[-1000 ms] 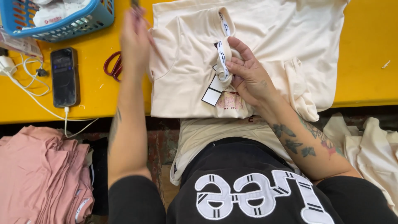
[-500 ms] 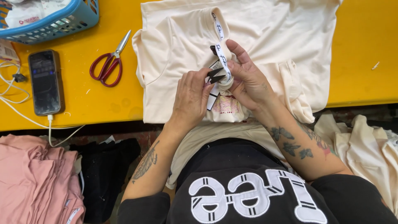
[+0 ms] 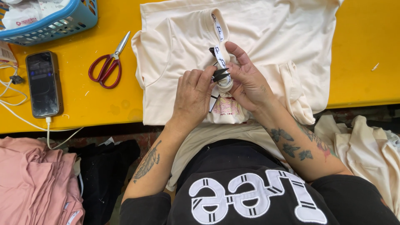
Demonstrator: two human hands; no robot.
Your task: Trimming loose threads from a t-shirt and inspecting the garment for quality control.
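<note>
Your left hand (image 3: 192,96) and right hand (image 3: 249,81) met over the cream cotton T-shirt (image 3: 266,37), which lay flat on the yellow bench (image 3: 366,46). Both sets of fingers were clamped on the small black tag (image 3: 220,74) at the white printed neck tape (image 3: 218,37). Red-handled scissors (image 3: 107,66) lay well apart, to the left.

left hand (image 3: 192,96) | off scissors (image 3: 107,63) | now pinching cream shirt (image 3: 266,37) collar

Yellow table (image 3: 362,62) here. On it: a cream shirt (image 3: 266,37) spread flat, red-handled scissors (image 3: 109,62) just left of it, a phone (image 3: 43,83) plugged into a white cable (image 3: 16,114), and a blue basket (image 3: 62,21) in the far-left corner.
</note>
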